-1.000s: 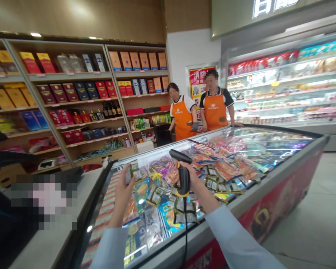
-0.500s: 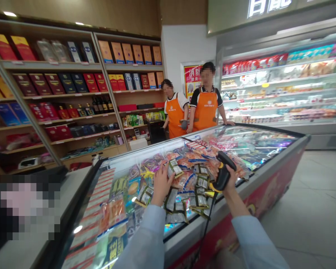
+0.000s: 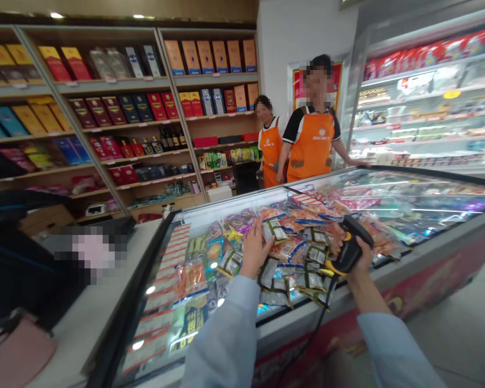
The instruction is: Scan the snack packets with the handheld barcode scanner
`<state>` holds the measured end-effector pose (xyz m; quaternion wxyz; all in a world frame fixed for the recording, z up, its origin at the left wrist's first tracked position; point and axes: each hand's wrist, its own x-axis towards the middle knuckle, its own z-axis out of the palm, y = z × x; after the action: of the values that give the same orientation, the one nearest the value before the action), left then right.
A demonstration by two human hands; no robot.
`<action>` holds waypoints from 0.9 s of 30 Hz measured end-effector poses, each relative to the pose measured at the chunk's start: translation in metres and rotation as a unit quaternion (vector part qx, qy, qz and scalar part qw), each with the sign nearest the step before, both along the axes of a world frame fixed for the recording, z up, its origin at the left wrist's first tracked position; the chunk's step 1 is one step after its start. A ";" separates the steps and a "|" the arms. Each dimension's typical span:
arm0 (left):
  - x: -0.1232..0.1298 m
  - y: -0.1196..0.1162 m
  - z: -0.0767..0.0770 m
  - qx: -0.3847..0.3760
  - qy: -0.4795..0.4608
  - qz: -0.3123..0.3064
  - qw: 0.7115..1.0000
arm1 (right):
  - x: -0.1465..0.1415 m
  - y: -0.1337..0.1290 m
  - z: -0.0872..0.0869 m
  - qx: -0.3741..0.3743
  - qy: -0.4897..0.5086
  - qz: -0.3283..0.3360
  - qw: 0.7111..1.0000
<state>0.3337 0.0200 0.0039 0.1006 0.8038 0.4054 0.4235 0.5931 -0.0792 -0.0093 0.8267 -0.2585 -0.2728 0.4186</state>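
One black handheld scanner with yellow trim is gripped by the closed right hand, over the right side of a heap of green-edged packets on the freezer. A similar single packet is touched by the left hand, its fingers loosely extended; whether it is pinched cannot be told. The trigger is apparently covered by fingers, and the cable is blurred lower down. Since one second ago, the left hand has been brought rightward to the heap.
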 end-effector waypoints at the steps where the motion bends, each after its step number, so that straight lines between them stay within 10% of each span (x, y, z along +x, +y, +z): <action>1: -0.001 0.000 0.003 0.003 -0.015 -0.009 1.000 | 0.000 -0.002 0.004 0.012 -0.001 0.001 1.000; 8: -0.041 0.001 0.047 0.041 -0.087 0.006 0.995 | -0.013 -0.008 0.054 0.027 -0.043 0.045 0.998; 16: -0.192 -0.002 0.101 0.139 -0.085 0.117 0.980 | -0.096 0.024 0.099 0.050 -0.101 0.108 0.988; 21: -0.278 0.000 0.069 0.073 -0.047 0.153 0.984 | -0.185 0.051 0.103 0.042 -0.069 0.236 0.968; 27: -0.302 0.000 0.001 -0.051 0.027 0.161 0.985 | -0.288 0.075 0.065 -0.047 -0.069 0.355 0.931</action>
<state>0.0319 0.0199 0.0049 0.0611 0.7327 0.5537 0.3910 0.3052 -0.0046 0.0553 0.5900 -0.2120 -0.3834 0.6783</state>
